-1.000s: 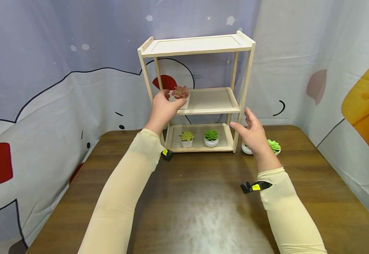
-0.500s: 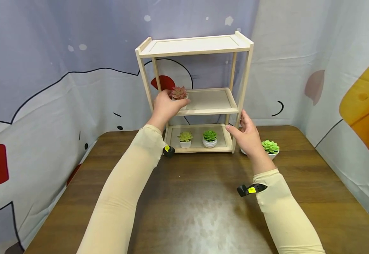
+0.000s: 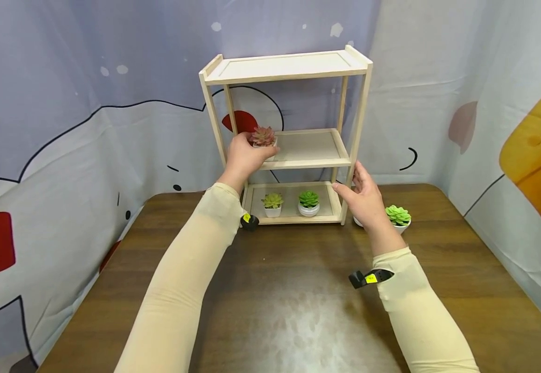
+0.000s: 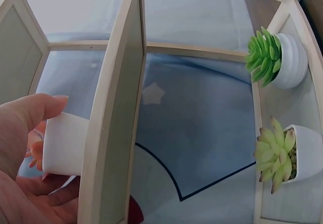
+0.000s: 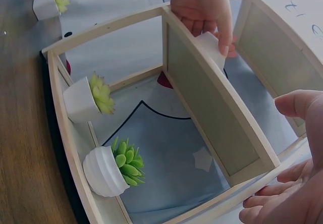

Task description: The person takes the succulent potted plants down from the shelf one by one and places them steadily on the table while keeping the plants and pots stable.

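Note:
My left hand (image 3: 247, 155) grips a reddish succulent (image 3: 263, 136) by its white square pot (image 4: 65, 143), at the left end of the middle shelf (image 3: 307, 147). Thumb and fingers lie on opposite sides of the pot, whose base is right at the shelf board. My right hand (image 3: 362, 199) is beside the right post of the pale wooden rack (image 3: 293, 67), thumb apart from the relaxed fingers, holding nothing. On the bottom shelf stand a yellow-green succulent (image 3: 273, 204) in a square pot and a green succulent (image 3: 308, 203) in a round ribbed pot.
Right of the rack on the brown table (image 3: 270, 290) is a bright green succulent (image 3: 398, 215) in a white pot. Another white pot (image 3: 357, 223) is mostly hidden behind my right hand. The right wrist view shows one more potted succulent (image 5: 48, 3) outside the rack. A patterned curtain (image 3: 158, 145) hangs behind.
My left hand has brought the reddish succulent slightly lower, onto the middle shelf's left end. My right hand has come in closer to the rack's right post. Little differs in the last half second.

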Available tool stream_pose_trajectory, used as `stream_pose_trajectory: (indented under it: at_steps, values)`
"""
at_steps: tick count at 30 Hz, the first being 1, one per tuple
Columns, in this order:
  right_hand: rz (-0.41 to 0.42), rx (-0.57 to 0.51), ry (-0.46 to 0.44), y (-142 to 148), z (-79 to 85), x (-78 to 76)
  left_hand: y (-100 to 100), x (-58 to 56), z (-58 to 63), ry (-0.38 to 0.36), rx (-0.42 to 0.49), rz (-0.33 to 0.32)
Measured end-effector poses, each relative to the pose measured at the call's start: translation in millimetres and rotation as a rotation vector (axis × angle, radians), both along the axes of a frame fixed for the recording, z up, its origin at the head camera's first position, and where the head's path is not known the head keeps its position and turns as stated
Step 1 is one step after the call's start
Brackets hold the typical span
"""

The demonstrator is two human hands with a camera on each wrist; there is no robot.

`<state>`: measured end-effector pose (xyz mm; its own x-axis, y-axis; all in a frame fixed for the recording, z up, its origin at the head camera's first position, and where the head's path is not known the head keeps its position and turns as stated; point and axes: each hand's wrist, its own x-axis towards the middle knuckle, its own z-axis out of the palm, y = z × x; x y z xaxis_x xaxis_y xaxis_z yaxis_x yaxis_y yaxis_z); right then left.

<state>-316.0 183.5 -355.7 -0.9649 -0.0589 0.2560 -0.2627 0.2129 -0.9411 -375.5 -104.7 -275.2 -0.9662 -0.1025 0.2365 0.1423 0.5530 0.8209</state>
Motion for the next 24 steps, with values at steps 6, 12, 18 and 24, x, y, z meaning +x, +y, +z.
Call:
stream_pose_trajectory:
  at_steps: [6,12,18,24]
  values:
    - [0.004,-0.018,-0.001,-0.8,-0.7,-1.2,-1.4,-1.9,-0.2,-0.001,0.012,-0.01]
    - [0.002,-0.018,0.0,-0.6,-2.5,-2.6,-1.1,-4.1,0.3,-0.025,0.051,-0.037]
    - [0.019,-0.042,0.016,-5.2,-3.7,-2.6,-3.8,-4.8,-1.6,-0.022,0.065,-0.042]
    - [0.021,-0.047,0.022,-7.9,-5.3,-3.3,-6.6,-3.2,-1.9,-0.006,0.076,-0.047]
